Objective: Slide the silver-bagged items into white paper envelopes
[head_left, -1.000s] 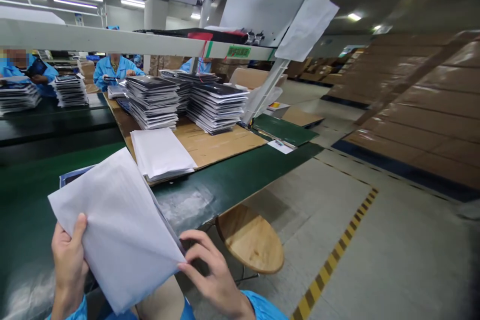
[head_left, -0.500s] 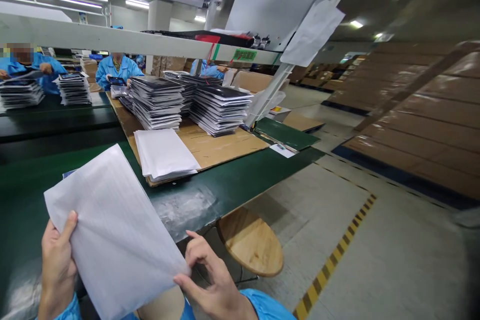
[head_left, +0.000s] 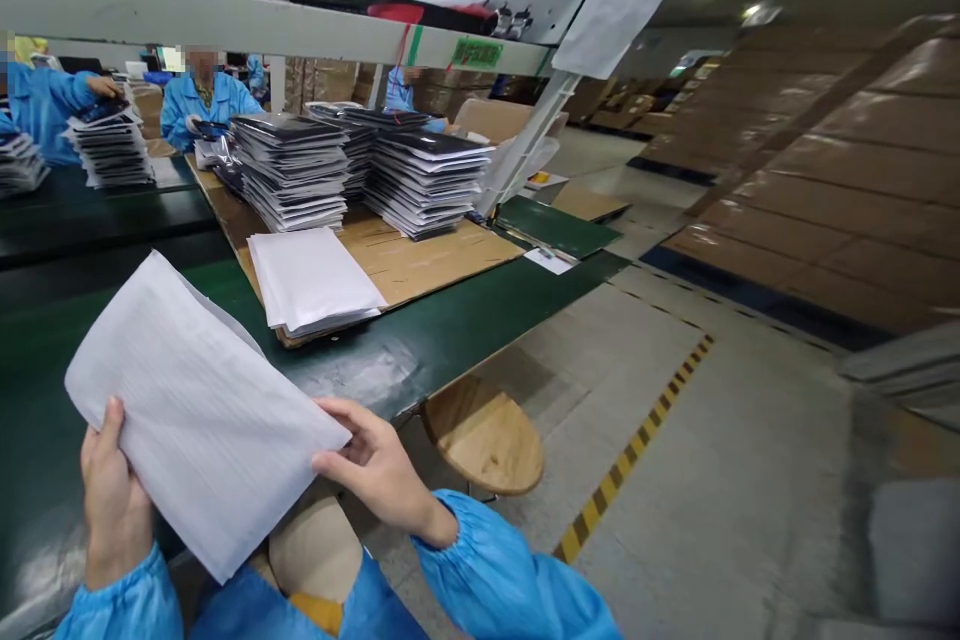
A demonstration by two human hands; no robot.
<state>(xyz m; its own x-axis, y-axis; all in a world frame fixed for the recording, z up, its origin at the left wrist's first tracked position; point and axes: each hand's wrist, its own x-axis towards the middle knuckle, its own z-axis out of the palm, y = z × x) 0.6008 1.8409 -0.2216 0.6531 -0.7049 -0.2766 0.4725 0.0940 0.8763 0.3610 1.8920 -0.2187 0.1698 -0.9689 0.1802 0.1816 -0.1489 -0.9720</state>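
A white, thin-looking sleeve or sheet (head_left: 202,420) is held tilted in front of me, its upper edge slightly parted. My left hand (head_left: 116,490) grips its left side, thumb on top and fingers behind. At its right corner, my right hand (head_left: 375,460) pinches the edge between thumb and fingers. Beyond it, a pile of similar white sheets (head_left: 315,275) lies on the near corner of a cardboard sheet (head_left: 435,255). Behind that pile stand stacks of dark-topped flat items (head_left: 292,170) with white layers between them.
The green table (head_left: 480,330) runs across in front of me. A round wooden stool (head_left: 484,435) stands by its edge. Co-workers in blue (head_left: 210,105) sit across the table. Wrapped cartons (head_left: 840,180) are piled at the right, beyond yellow-black floor tape (head_left: 637,445).
The white sleeve has shifted up and left and bent more, with its upper edge parting. My right hand has moved up and left with its corner. The camera view has tilted down.
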